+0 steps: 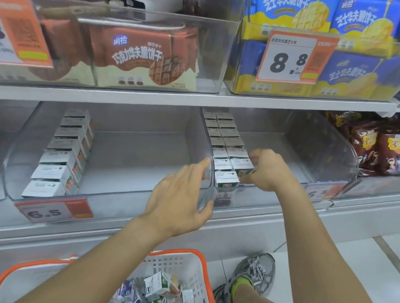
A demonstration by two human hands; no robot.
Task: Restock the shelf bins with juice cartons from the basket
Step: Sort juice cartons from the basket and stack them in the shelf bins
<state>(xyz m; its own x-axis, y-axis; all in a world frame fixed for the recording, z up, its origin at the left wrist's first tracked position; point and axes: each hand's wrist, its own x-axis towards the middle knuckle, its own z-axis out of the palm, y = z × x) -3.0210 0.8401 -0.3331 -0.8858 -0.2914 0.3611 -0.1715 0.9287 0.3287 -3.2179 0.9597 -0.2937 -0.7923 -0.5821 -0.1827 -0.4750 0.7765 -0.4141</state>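
Two clear shelf bins stand on the lower shelf. The left bin [140,158] holds one row of juice cartons [61,154] along its left wall. The right bin [323,154] holds two rows of cartons [226,139] at its left side. My right hand [268,172] is inside the right bin with fingers curled round a carton [242,164] near the front of the rows. My left hand [181,200] grips the clear divider wall between the two bins. Below, a white basket with orange rim [192,264] holds several loose juice cartons [158,298].
The upper shelf carries bins of brown wafer packs [145,57] and blue-yellow wafer packs [347,77], with price tags in front. Brown snack bags [389,146] fill the bin at the far right. My right leg and grey shoe [253,276] stand beside the basket on the tiled floor.
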